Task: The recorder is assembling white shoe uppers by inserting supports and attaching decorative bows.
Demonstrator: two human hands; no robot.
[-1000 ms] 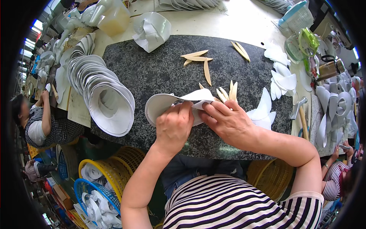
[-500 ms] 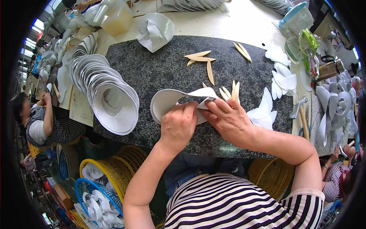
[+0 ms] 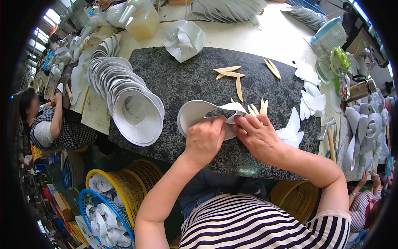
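The whole desk (image 3: pixel 244 37) has slid right and a bit down in your view, black slab (image 3: pixel 182 83) and all, but the stuff on it keeps its layout, so I'd guess that's just your head moving. Reads to me like you're mid-way through the same piece, nothing swapped.

Container-wise: the yellow basket (image 3: pixel 129 191) down on your left has rolled white bits inside, and the blue basket (image 3: pixel 119 210) next to it is heaped with floppy white scraps. Up top, the nested white stack (image 3: pixel 147 124) sits left on the slab, and behind that the clear tub (image 3: pixel 143 31) has something yellowish in it, can't tell what.

Your white piece (image 3: pixel 192 114) is over the slab's near half, loop looking rounder than a second ago. Left hand (image 3: pixel 204 139): fingers bunched, pinching its near wall. Right hand (image 3: pixel 261 139): fingers pinching its right end. Tan strips (image 3: pixel 263 108) fan out just past that.
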